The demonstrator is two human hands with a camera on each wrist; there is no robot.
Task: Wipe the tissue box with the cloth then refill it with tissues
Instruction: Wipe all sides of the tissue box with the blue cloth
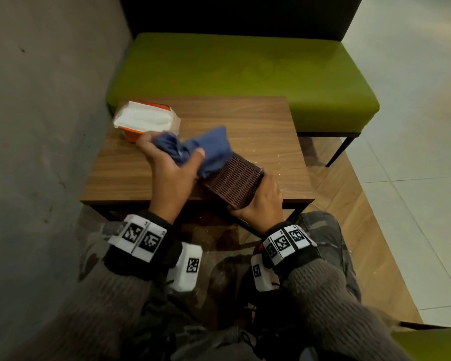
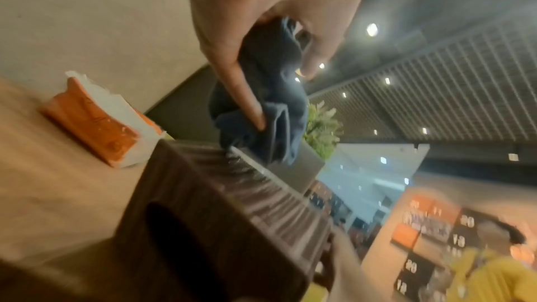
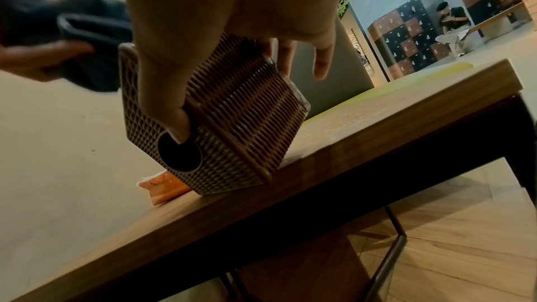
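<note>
A brown woven tissue box [image 1: 233, 182] [image 2: 232, 210] [image 3: 229, 123] stands tilted on one edge at the front of the wooden table [image 1: 258, 121] [image 3: 377, 123]. My right hand [image 1: 263, 198] [image 3: 232, 31] grips it, thumb at its round opening, fingers on the far side. My left hand [image 1: 167, 165] [image 2: 261, 31] holds a bunched blue cloth [image 1: 206, 149] [image 2: 267, 105] [image 3: 72, 31] against the box's upper end. An orange pack of white tissues [image 1: 147, 119] [image 2: 96, 121] [image 3: 162, 185] lies at the table's back left.
A green upholstered bench [image 1: 245, 74] stands right behind the table. A grey wall [image 1: 37, 113] runs close along the left. Tiled floor [image 1: 414, 152] opens to the right. My knees sit under the table's front edge.
</note>
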